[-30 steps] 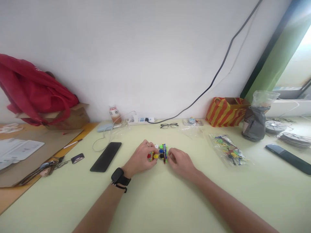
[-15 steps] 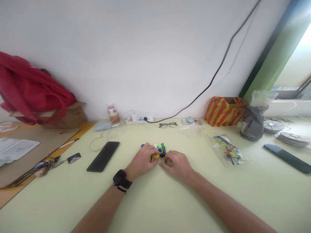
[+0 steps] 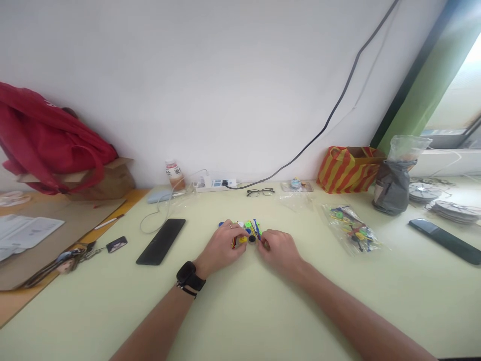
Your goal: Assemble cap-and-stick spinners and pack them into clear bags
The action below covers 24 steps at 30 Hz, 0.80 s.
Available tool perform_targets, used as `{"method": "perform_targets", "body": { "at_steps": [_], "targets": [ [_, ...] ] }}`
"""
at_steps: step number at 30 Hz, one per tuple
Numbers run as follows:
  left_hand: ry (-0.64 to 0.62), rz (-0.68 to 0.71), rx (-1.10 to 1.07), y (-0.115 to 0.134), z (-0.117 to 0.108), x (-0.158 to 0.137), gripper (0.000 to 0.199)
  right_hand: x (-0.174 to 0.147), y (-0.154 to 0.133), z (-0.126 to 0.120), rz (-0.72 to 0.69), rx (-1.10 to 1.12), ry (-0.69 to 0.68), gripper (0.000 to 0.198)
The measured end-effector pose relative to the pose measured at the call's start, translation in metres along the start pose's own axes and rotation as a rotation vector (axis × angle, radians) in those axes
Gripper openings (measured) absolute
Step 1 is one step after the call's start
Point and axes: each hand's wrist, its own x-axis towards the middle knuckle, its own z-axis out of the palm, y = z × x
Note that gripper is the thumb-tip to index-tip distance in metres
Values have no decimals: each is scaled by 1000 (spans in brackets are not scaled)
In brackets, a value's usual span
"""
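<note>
A small cluster of bright plastic toy pieces (image 3: 248, 233), yellow, green, blue, red and black discs and short sticks, lies on the pale green desk (image 3: 240, 311) at the middle of the frame. It sits between the two hands and slightly above them in the picture, so each grip reaches it from below and from its own side. The left hand (image 3: 221, 247), with a black watch (image 3: 189, 277) on its wrist, lies against the cluster's left edge, fingers curled onto the pieces there; whether they pinch a piece or only rest on it is too small to tell. The right hand (image 3: 278, 249) touches the cluster's right edge, fingertips drawn together on the pieces there, though the exact piece cannot be made out. The cluster's sticks run roughly up and down the frame. Both hands are about equally near.

Left of the hands lies a black flat phone (image 3: 161, 241). Right of them sits a clear plastic bag of similar coloured pieces (image 3: 351, 230). Above, near the wall, are black-rimmed glasses (image 3: 260, 191) and a white power strip (image 3: 216, 185).
</note>
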Motion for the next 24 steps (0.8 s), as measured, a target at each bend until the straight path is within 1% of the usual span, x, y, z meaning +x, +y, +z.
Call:
{"method": "perform_targets", "body": {
  "at_steps": [4,7,11,14,17,20,24],
  "targets": [
    [68,-46,-113,1,-1,2,20,0,4,-10,49,101,46,17],
    [62,-58,-159,2,-1,3,21,0,11,-18,87,217,85,15],
    [-7,-34,-63,0,-1,1,17,2,18,-20,128,375,105,12],
    [-47,3,25,0,0,-1,24,3,19,-17,138,474,104,10],
    [-37,28,70,3,4,-2,30,5,18,-18,136,559,95,15],
    [-29,27,115,7,8,-1,24,9,19,-27,135,627,101,19],
    [-7,6,117,11,9,1,16,13,29,-52,140,696,120,25]
  ]
}}
